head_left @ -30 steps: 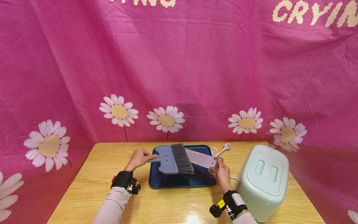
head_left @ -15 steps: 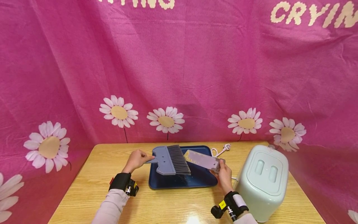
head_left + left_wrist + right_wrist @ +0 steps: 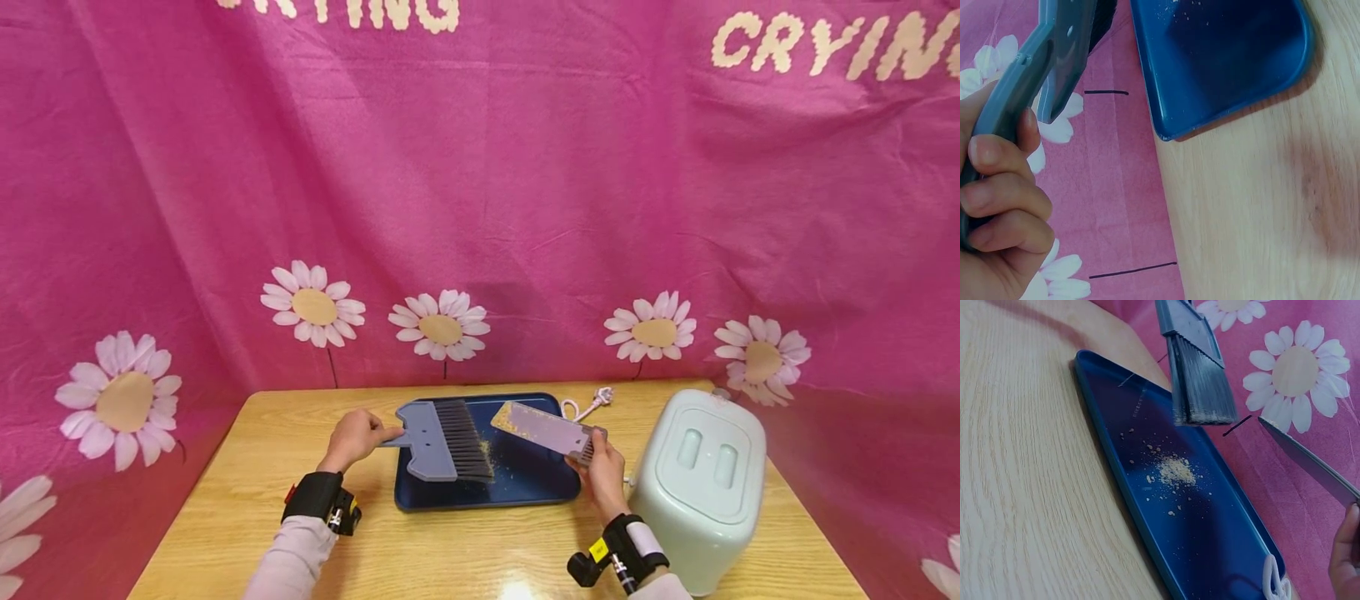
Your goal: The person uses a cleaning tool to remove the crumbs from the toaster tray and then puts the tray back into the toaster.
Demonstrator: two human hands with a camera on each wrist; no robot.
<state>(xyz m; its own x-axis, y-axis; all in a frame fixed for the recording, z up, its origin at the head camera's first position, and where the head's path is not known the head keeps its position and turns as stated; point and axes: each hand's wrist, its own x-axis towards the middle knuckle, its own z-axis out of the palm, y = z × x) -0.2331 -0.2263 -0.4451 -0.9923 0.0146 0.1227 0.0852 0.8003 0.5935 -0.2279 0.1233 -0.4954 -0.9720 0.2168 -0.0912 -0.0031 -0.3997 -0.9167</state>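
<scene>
My left hand (image 3: 358,437) grips the handle of a grey-blue hand brush (image 3: 429,442), its fingers curled round it in the left wrist view. The dark bristles (image 3: 1200,384) hang above a blue tray (image 3: 525,492), apart from it. My right hand (image 3: 602,471) pinches one end of a flat crumb tray (image 3: 551,429) that slants over the blue tray. Yellowish crumbs cling to the crumb tray's far end. A small heap of crumbs (image 3: 1175,472) lies in the blue tray, with bits scattered around it.
A mint-green toaster (image 3: 701,492) with a lid over its top stands to the right on the wooden table (image 3: 450,558). Its white cord and plug (image 3: 596,400) lie behind the blue tray's right corner. A pink daisy-print cloth (image 3: 480,208) hangs behind.
The brush has moved left and slightly down, away from the crumb tray. The crumb tray's speckled end and crumbs in the blue tray have come into sight. My right hand has barely moved.
</scene>
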